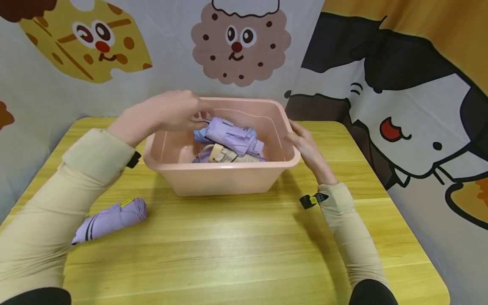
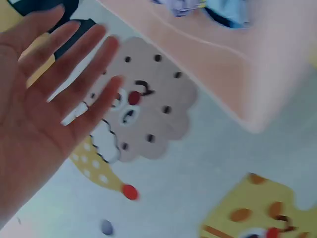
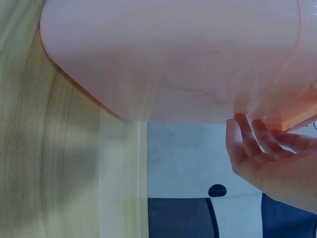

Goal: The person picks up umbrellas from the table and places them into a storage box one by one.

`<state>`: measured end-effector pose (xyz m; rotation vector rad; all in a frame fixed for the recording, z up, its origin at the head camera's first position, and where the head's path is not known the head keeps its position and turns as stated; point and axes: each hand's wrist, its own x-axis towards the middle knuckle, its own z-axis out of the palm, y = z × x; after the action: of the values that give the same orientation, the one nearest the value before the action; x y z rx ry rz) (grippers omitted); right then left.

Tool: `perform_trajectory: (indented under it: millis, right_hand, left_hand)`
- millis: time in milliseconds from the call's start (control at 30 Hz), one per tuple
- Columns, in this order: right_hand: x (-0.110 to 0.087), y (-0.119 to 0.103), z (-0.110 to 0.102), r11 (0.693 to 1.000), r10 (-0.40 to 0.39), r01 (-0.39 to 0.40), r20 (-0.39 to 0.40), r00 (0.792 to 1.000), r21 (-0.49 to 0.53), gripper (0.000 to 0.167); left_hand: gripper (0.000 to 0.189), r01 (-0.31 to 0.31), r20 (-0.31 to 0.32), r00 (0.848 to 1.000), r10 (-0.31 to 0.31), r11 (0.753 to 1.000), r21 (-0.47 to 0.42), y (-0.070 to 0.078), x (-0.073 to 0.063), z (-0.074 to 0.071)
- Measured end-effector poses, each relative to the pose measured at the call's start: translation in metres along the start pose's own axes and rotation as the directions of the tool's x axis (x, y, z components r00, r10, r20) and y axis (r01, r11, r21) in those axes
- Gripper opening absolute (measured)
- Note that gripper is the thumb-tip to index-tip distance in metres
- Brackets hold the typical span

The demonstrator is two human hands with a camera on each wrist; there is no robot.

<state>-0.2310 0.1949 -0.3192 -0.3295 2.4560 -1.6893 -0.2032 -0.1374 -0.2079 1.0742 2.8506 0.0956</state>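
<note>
My left hand (image 1: pixel 177 111) is over the back left of a pink plastic bin (image 1: pixel 219 180), beside a folded lavender umbrella (image 1: pixel 234 136). In the left wrist view, the fingers of this hand are spread and hold nothing. My right hand (image 1: pixel 308 146) holds the bin's right rim, its fingers against the outer wall in the right wrist view. Below the lavender umbrella lie a beige folded umbrella (image 1: pixel 228 154) and blue folded fabric (image 1: pixel 200 135), partly covered. Another rolled lavender umbrella (image 1: pixel 112 219) lies on the table outside the bin, partly behind my left forearm.
The bin stands toward the back of a wooden table (image 1: pixel 236 245). A cartoon-printed cloth (image 1: pixel 167 51) hangs behind the table and along its sides. Each wrist wears a dark strap.
</note>
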Motion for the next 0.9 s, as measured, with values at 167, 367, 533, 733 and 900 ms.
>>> perform_trajectory:
  millis: [167, 367, 533, 733, 900]
  right_hand:
    - [0.0, 0.0, 0.0, 1.0, 0.01, -0.01, 0.003, 1.0, -0.002, 0.062]
    - [0.0, 0.0, 0.0, 1.0, 0.008, -0.008, 0.003, 1.0, 0.004, 0.063]
    - [0.0, -0.001, 0.0, 1.0, 0.007, -0.007, 0.0, 1.0, 0.0, 0.063]
    - [-0.002, -0.001, 0.0, 1.0, 0.017, -0.017, 0.0, 1.0, -0.01, 0.064]
    - [-0.002, -0.002, 0.001, 1.0, 0.025, -0.025, 0.002, 1.0, -0.007, 0.064]
  left_hand:
    - [0.024, -0.028, -0.279, 0.96, 0.026, 1.0, -0.004, -0.016, -0.047, 0.027]
    - [0.025, -0.026, -0.537, 0.843, 0.037, 0.999, 0.027, -0.034, -0.098, 0.071]
    - [0.024, -0.008, -0.632, 0.775, 0.007, 1.0, 0.001, -0.042, -0.131, 0.099]
    - [0.037, 0.031, -0.572, 0.818, -0.065, 0.997, -0.069, -0.045, -0.159, 0.128]
    - [0.045, 0.109, -0.421, 0.894, -0.155, 0.985, -0.133, -0.042, -0.18, 0.154]
